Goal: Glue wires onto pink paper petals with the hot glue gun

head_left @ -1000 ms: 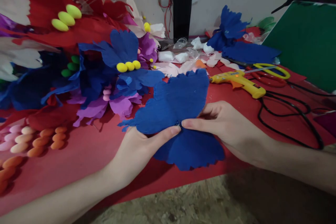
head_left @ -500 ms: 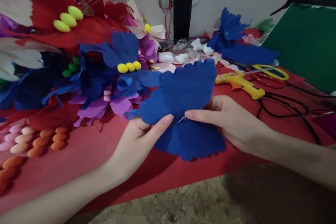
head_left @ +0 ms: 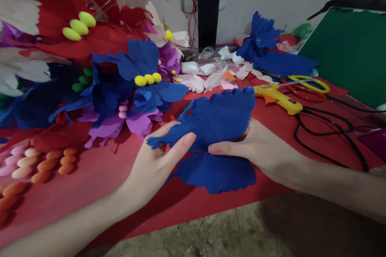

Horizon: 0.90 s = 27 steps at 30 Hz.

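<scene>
A blue paper flower (head_left: 220, 114) with scalloped petals is held above the red table between both hands. My left hand (head_left: 158, 160) pinches its left part, thumb on top and the other fingers partly hidden behind the petals. My right hand (head_left: 259, 148) grips it near the middle, with the thumb pressed at the fold between the upper and lower petals. The fingers of that hand are mostly hidden under the paper.
Red, blue, purple and white paper flowers (head_left: 144, 56) fill the left. Orange oval pieces (head_left: 46, 165) lie at the lower left. A yellow glue gun (head_left: 282, 98), scissors (head_left: 319, 84) and black cable are at right. A dark phone (head_left: 208, 22) stands behind, beside a green board (head_left: 346, 52).
The blue flower has tilted and moved slightly lower. A small whitish piece seen at its centre is now covered. Both hands keep their hold, and my right hand has shifted slightly down.
</scene>
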Motion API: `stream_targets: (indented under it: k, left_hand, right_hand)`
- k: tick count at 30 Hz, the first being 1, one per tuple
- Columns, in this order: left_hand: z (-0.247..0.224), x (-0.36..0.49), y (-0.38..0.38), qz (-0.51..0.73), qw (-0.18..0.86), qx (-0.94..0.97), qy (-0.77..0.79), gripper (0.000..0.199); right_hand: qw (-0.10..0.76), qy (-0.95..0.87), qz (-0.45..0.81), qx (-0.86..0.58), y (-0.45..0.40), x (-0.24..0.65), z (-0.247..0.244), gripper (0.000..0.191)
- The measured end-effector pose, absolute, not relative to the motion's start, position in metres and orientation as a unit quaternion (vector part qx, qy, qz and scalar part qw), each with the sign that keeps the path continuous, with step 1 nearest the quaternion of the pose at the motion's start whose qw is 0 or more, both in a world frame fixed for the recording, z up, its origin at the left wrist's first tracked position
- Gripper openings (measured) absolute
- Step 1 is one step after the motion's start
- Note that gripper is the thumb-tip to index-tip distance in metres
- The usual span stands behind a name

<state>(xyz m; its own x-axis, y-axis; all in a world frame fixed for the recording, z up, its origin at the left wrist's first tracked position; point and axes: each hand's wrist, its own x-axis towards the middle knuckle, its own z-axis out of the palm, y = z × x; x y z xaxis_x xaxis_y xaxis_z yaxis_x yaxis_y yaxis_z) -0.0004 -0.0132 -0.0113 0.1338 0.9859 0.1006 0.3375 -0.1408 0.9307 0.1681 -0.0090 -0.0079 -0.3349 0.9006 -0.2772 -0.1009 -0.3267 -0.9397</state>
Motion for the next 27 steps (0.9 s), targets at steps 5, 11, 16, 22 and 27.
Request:
stream_targets:
  k: [5,11,16,22,27]
  left_hand:
    - [-0.01,-0.009,-0.004,0.478,0.409,0.598,0.497,0.013]
    - [-0.002,-0.007,-0.003,0.416,0.4,0.636,0.512,0.005]
    - [-0.002,-0.005,-0.005,0.426,0.394,0.63,0.516,0.003]
    - [-0.002,-0.007,-0.005,0.41,0.374,0.639,0.533,0.022]
    - [0.015,-0.009,-0.007,0.445,0.301,0.687,0.489,0.015]
  right_hand:
    - [0.353,-0.454,0.677,-0.459,-0.007,0.17,-0.008,0.044]
    - [0.267,-0.557,0.603,-0.505,0.004,0.177,-0.009,0.029]
    - [0.266,-0.638,0.554,-0.464,0.009,0.178,-0.011,0.032]
    - [0.284,-0.666,0.548,-0.419,0.005,0.177,-0.009,0.026]
    - [0.252,-0.744,0.4,-0.472,0.005,0.181,-0.001,0.019]
